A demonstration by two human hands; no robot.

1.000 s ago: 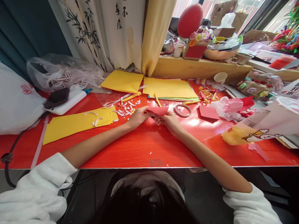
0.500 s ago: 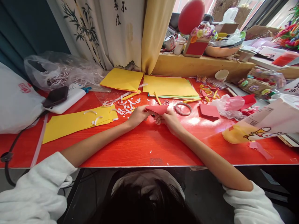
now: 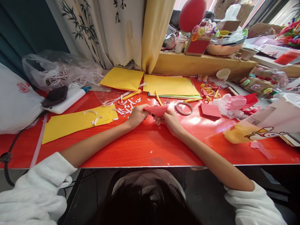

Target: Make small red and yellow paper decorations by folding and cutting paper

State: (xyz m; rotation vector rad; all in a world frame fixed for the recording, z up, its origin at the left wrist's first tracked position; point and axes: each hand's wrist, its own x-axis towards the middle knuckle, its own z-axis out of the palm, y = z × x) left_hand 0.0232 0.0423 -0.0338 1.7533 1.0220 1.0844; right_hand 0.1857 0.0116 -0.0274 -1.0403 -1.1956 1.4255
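Red paper (image 3: 156,110) has slid slightly leftward since the earlier frame, its left corner now reaching further over the fingers of the left hand (image 3: 137,117). Held above the red table (image 3: 150,145), between both hands; left hand pinching one end, fingertips partly hidden; right hand (image 3: 172,120) gripping the other, fingers curled beneath.

Containers: clear plastic bag (image 3: 31,62), far left, bead strings (image 3: 56,78) inside. White plastic bag (image 3: 14,106) nearer, contents hidden. Large drink cup (image 3: 264,118), right, yellow-orange liquid (image 3: 231,134) at its base. Ledge behind: peach-coloured bowl (image 3: 221,50) heaped with crumpled plastic; beside it, red-fronted box (image 3: 198,47) topped with colourful flowers (image 3: 203,30).
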